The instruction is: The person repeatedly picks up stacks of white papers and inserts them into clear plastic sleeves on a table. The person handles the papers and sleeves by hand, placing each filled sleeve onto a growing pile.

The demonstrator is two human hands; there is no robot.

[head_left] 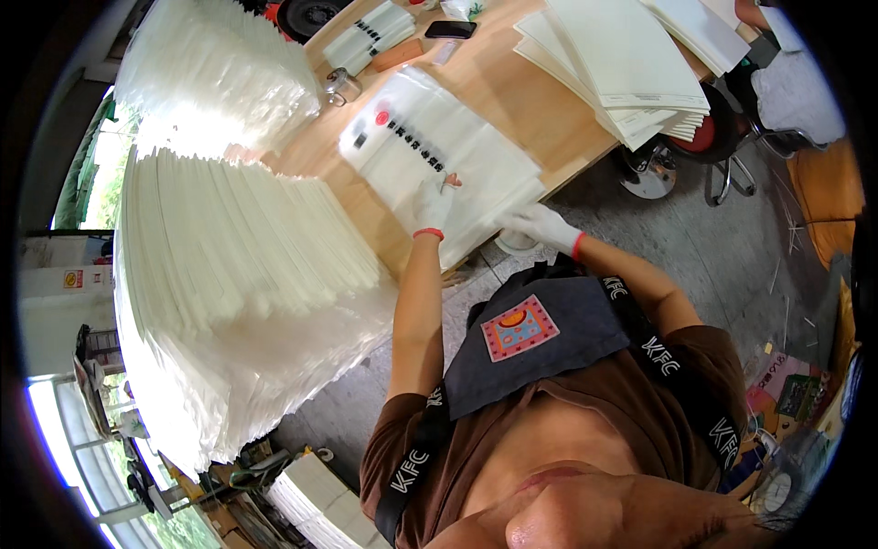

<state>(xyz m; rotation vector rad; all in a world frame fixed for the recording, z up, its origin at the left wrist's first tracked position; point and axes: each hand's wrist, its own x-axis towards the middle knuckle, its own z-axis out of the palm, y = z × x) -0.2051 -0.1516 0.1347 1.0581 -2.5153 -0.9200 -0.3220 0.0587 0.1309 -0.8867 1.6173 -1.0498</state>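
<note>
A pile of translucent white plastic bags (485, 156) with dark print and a red round mark lies on the wooden table (494, 75) before me. My left hand (433, 203), in a white glove with bare fingertips, rests on the top bag, just below the dark print. Its fingers look loosely spread over the plastic. At the bags' near right edge is my right hand (541, 225), gloved in white with a red cuff. Its fingertips close on the edge of a bag; how many layers they hold cannot be made out.
Tall stacks of white sheets in clear wrap (238, 247) crowd the left side. Cream sheets (631, 64) overhang the table's right edge, near a stool (647, 169). Toward the back lie a phone (451, 29), a reddish-brown block (398, 55), a glass jar (342, 87) and more printed bags (370, 37).
</note>
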